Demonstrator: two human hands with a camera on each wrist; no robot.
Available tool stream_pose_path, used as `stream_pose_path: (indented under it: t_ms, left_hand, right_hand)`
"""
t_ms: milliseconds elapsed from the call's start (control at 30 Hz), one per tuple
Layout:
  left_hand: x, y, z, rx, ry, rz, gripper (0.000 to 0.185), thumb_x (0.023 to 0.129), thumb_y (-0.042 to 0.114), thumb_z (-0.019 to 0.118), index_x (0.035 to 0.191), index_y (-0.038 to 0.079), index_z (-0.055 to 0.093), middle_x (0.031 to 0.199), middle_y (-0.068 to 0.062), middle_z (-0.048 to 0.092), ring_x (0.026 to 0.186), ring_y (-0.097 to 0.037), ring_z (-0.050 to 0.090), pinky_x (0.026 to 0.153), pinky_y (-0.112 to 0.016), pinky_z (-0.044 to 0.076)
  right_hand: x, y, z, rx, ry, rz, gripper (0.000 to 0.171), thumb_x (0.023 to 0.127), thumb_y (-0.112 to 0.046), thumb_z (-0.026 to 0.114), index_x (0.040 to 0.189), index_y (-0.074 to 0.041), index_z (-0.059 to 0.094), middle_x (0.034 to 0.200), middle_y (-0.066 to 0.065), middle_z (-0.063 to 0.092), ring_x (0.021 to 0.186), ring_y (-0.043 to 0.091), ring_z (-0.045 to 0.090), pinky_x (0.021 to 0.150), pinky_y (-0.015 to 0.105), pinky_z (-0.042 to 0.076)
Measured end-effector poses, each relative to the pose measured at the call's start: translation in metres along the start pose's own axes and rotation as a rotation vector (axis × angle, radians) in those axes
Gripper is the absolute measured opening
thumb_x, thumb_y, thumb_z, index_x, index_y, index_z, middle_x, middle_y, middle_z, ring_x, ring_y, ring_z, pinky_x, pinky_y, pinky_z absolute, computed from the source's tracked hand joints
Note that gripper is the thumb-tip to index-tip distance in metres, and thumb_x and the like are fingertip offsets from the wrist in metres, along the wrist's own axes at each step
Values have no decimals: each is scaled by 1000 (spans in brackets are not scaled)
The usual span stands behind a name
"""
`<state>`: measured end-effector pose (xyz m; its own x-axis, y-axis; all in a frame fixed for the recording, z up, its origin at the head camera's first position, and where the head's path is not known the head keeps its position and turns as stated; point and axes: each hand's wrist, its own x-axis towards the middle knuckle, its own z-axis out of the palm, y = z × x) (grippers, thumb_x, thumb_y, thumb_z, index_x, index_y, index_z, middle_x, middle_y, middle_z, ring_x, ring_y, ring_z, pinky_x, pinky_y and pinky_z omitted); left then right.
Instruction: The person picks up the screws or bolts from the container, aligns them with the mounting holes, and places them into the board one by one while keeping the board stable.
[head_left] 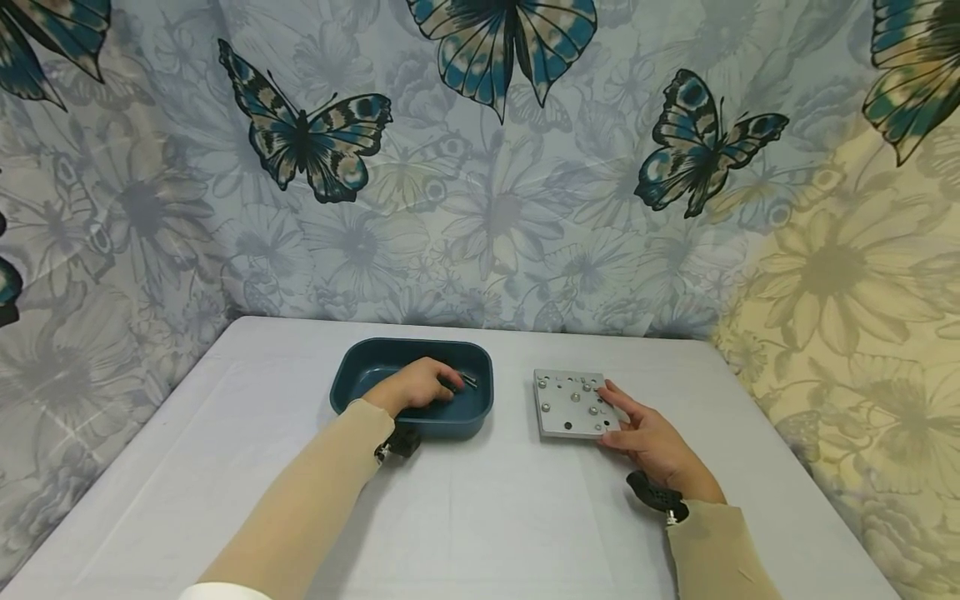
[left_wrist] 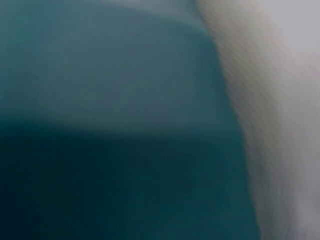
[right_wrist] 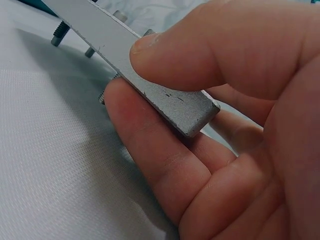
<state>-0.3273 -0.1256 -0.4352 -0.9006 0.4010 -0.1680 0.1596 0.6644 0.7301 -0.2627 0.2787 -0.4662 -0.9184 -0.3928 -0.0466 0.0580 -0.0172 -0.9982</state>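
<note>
Right hand (right_wrist: 210, 125) pinches the near corner of the grey metal plate (right_wrist: 150, 70), thumb on top, fingers beneath; the plate lies on the table (head_left: 487, 517) just ahead of that hand, screws (head_left: 573, 397) set in its holes. Left hand (head_left: 416, 386) reaches into the teal tray (head_left: 352, 375), fingers curled down beside a dark tool (head_left: 467, 382) at its fingertips; cannot tell whether it grips it.

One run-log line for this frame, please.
left hand: inside teal bin, on small metal parts | right hand: pinches corner of grey plate with screws | surface: white table
</note>
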Motion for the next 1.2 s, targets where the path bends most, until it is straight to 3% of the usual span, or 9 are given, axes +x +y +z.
stream_pose_path:
  t_ms: [167, 300, 633, 833, 1067, 1200]
  left_hand:
    - [1, 1, 2, 80, 18, 47, 23, 89, 4, 70, 110, 12, 78, 132, 0, 64, 107, -18, 58, 84, -31, 48]
    - [3, 0, 4, 150, 37, 80, 21, 91, 5, 69, 108, 11, 78, 129, 2, 65, 121, -21, 56, 101, -37, 43]
    - [3, 0, 9, 375, 86, 175, 16, 90, 4, 70, 102, 10, 80, 117, -3, 68, 117, -26, 58, 103, -41, 43]
    - [1, 1, 8, 412, 110, 203, 16, 89, 0, 70, 97, 10, 80, 110, -4, 67, 110, -25, 61, 98, -39, 47]
    - [3, 3, 6, 483, 82, 194, 18, 92, 2, 68, 103, 10, 79, 125, -3, 66, 119, -25, 59, 103, -39, 44]
    - [4, 1, 6, 493, 65, 217, 20, 92, 1, 66, 106, 8, 79, 124, -3, 67, 118, -25, 59, 102, -39, 44]
  right_hand:
    - [1, 0, 0, 6, -4, -6, 95, 80, 15, 72, 157, 3, 18, 166, 0, -10, 120, 11, 57, 86, 28, 54]
    - [1, 2, 0, -3, -5, -16, 94, 80, 15, 71, 156, 4, 17, 166, 2, -10, 119, 10, 57, 86, 28, 54]
    - [1, 5, 0, -15, -5, -18, 92, 81, 17, 69, 157, 2, 19, 166, 2, -9, 121, 9, 55, 86, 27, 54]
    - [1, 4, 0, -19, -10, -18, 92, 82, 16, 70, 157, 3, 19, 166, 2, -10, 122, 9, 54, 87, 27, 53]
    - [0, 3, -1, -32, -1, -10, 93, 81, 15, 71, 157, 2, 19, 166, 1, -8, 121, 10, 55, 85, 27, 54]
    - [0, 3, -1, -33, 0, -10, 94, 81, 14, 71, 157, 1, 19, 166, 1, -8, 120, 9, 56, 85, 27, 54]
